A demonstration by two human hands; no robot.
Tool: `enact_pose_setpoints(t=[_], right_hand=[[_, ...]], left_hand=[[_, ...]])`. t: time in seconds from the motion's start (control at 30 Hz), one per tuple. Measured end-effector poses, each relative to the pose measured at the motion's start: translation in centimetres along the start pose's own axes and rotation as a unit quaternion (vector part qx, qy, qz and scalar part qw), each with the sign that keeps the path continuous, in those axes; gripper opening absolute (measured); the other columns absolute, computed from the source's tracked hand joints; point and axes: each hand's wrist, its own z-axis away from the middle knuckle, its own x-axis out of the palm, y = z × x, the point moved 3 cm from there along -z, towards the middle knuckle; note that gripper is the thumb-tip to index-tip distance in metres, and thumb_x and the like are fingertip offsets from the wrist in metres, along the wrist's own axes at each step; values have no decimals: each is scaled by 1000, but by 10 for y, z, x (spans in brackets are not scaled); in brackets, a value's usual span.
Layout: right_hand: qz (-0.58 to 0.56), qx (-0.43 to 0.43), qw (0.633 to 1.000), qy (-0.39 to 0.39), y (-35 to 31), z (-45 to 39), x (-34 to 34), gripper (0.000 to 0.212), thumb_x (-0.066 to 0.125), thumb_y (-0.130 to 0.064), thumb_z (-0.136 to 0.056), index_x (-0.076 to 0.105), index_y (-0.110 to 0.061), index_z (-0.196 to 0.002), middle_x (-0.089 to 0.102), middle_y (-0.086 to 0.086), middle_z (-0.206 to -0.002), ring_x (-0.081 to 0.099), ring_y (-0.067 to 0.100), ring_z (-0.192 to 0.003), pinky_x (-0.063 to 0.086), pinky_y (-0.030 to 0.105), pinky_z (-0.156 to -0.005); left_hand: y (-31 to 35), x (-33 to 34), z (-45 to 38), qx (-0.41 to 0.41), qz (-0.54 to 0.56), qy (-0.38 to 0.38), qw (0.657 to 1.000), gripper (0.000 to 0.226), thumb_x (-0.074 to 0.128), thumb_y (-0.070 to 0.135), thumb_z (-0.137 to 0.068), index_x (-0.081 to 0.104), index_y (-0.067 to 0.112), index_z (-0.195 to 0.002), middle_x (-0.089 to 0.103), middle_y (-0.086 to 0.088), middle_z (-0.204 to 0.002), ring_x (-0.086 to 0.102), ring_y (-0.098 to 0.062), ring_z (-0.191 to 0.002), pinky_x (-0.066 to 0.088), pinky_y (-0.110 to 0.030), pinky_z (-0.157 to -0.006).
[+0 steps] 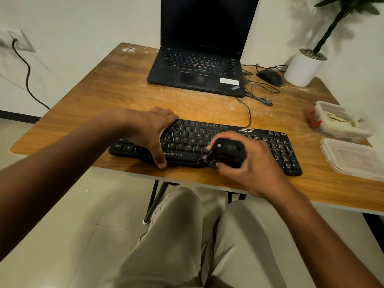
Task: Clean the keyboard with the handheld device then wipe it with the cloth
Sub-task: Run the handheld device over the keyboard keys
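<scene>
Cleaning step underway: right hand (pixel 252 163) grip holds handheld device (pixel 226 152) over keyboard (pixel 278 146); left hand (pixel 152 129) spread flat, steadying; next, sweep remaining keys toward frame right.

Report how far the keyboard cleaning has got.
Done: nothing looks finished; pale specks still sit on the right-hand keys of the keyboard. In hand: the right hand grips the black handheld device over the lower middle keys, while the left hand presses down on the keyboard's left part. Left: the rest of the keys, then the wipe; a cloth seems to lie in the open plastic box, untouched.
</scene>
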Motion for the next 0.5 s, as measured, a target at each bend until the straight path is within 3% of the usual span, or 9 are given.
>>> enact_pose_setpoints(t=[0.2,0.3,0.4,0.5], right_hand=[[41,46,998,20,22,20,-44,50,81,-6,-75,69,-29,-119,75,-9,-105,71,7,-99,60,38,-86],[3,19,999,46,12,14,-41,48,81,-2,-75,70,-24,-117,75,-8,-105,71,7,-101,58,33,-91],[-47,7,998,49,0,-1,-26,46,82,-2,-76,70,-23,-114,74,-5,-107,70,12,-104,56,36,-93],[-66,17,998,12,-6,-13,-4,49,83,-7,-77,68,-32,-117,72,-11,-109,66,4,-107,56,24,-92]], left_hand=[[1,-1,2,1,-1,4,1000,141,94,51,-59,2,23,-163,10,5,-166,12,-18,-152,19,-41,-124],[2,-1,3,0,2,5,1000,140,94,49,-59,4,23,-163,12,6,-165,13,-18,-151,20,-41,-123],[3,-1,2,-3,1,4,1000,141,95,50,-58,4,24,-163,12,6,-165,13,-18,-150,21,-42,-124],[3,-2,3,-5,-3,0,1000,142,95,50,-58,2,24,-163,10,6,-166,11,-18,-151,20,-43,-125]])
